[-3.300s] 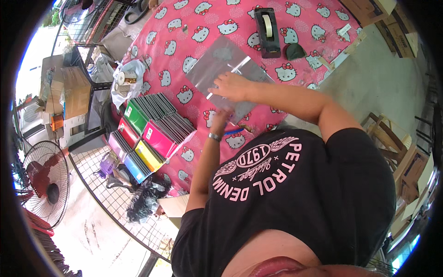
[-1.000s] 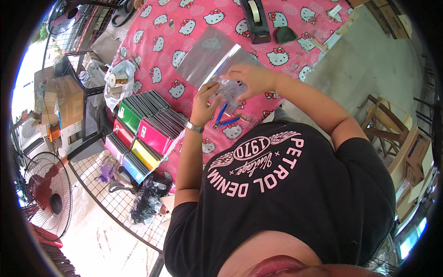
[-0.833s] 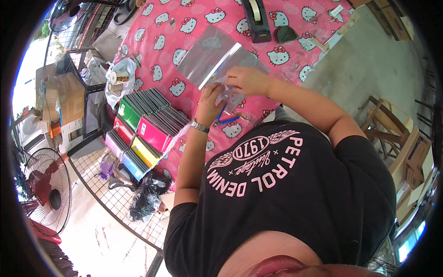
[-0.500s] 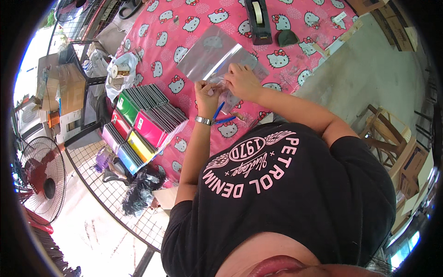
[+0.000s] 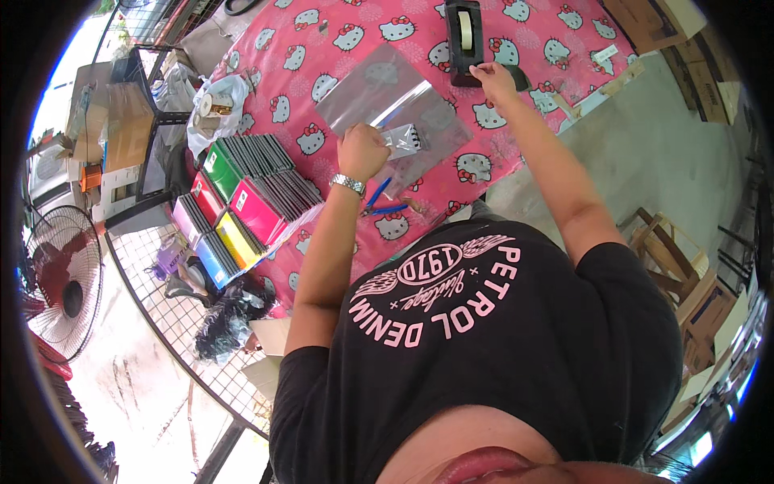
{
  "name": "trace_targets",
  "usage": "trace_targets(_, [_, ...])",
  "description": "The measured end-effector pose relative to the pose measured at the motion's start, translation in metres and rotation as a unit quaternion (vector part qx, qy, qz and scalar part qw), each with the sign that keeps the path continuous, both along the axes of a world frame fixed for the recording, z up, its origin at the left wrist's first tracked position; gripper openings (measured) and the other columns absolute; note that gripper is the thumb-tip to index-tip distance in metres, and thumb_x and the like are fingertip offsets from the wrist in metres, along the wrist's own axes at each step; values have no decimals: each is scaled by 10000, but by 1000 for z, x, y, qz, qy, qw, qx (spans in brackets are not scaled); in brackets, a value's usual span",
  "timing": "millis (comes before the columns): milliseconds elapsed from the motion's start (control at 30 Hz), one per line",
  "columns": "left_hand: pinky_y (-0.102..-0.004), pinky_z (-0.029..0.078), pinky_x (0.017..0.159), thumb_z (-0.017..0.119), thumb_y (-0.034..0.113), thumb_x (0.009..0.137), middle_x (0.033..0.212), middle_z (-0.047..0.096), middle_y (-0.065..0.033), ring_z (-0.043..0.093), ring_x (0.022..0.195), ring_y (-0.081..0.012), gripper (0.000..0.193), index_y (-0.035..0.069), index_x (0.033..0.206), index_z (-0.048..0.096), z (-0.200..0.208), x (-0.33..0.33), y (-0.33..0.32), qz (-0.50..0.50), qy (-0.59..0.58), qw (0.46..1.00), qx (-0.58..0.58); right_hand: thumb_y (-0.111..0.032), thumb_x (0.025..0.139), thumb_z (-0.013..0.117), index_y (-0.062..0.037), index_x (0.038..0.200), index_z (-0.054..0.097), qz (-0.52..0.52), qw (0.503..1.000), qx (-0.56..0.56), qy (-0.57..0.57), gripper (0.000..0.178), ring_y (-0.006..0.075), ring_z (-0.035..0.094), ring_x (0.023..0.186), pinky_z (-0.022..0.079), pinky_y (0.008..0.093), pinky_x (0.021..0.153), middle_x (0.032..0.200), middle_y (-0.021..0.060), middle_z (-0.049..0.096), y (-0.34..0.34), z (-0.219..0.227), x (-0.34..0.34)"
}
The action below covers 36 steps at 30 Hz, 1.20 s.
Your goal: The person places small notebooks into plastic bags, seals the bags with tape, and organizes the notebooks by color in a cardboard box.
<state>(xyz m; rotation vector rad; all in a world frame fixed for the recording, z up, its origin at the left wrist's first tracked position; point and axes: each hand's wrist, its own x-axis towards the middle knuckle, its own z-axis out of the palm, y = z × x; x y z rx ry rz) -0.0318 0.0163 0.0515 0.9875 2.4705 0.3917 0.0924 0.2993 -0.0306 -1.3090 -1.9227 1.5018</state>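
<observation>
My left hand [image 5: 363,152] is closed on the edge of a small clear plastic packet [image 5: 407,139] with black pieces inside. Under the packet lies a larger clear plastic sheet or bag [image 5: 373,79], flat on the table. At the far side, my right hand [image 5: 496,84] reaches the front end of a black tape dispenser [image 5: 461,63]. Its thumb and finger are pinched there; whatever is between them is too small to make out. A roll of tape [image 5: 465,31] sits in the dispenser. Blue-handled pliers [image 5: 385,208] lie near my left wrist.
Spiral notebooks [image 5: 258,194] in several colours stand stacked at the table's left, beside a white plastic bag [image 5: 219,113]. A dark green item [image 5: 520,81] is partly behind my right hand. A fan [image 5: 68,282] stands far left; cardboard boxes [image 5: 653,28] are at the right.
My right hand has left the packet and moved up and right to the tape dispenser. The left hand keeps the packet, which now shows more openly over the plastic.
</observation>
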Motion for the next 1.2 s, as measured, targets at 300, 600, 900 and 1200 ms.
trace_targets(300, [-310, 439, 851, 787, 96, 657, 971, 617, -55, 580, 948, -199, 332, 6, 946, 652, -22, -16, -24, 23, -161, 965, 207, -151, 873, 619, -48, 818, 598, -32, 958, -173, 225, 119, 88, 476, 577, 374, 209, 508, 668, -10, 508, -26, -1, 10])
trace_targets(600, [-228, 422, 733, 659, 54, 810, 960, 556, 10, 526, 812, -92, 130, -2, 926, 674, -66, 21, -21, 289, -321, 802, 412, -60, 860, 554, -73, 771, 533, 169, 812, -528, 181, 92, 63, 371, 529, 280, 195, 464, 643, -21, 426, -62, -4, -28])
trace_targets(900, [-231, 403, 732, 600, 29, 844, 933, 548, 29, 517, 758, -92, 90, 11, 916, 650, -58, 18, -10, 316, -411, 744, 421, -598, 637, 718, -24, 834, 627, 752, 575, 243, -211, 613, 196, 594, 676, 466, 353, 593, 721, 95, 615, -91, 103, -139])
trace_targets(1200, [-281, 415, 847, 503, -47, 868, 960, 549, -17, 530, 923, -142, 265, 94, 1073, 596, -67, 26, -4, 202, -265, 844, 420, -255, 609, 827, -81, 1125, 583, 516, 854, 62, 0, 596, 275, 585, 947, 478, 389, 809, 1118, 173, 583, -55, -34, -37])
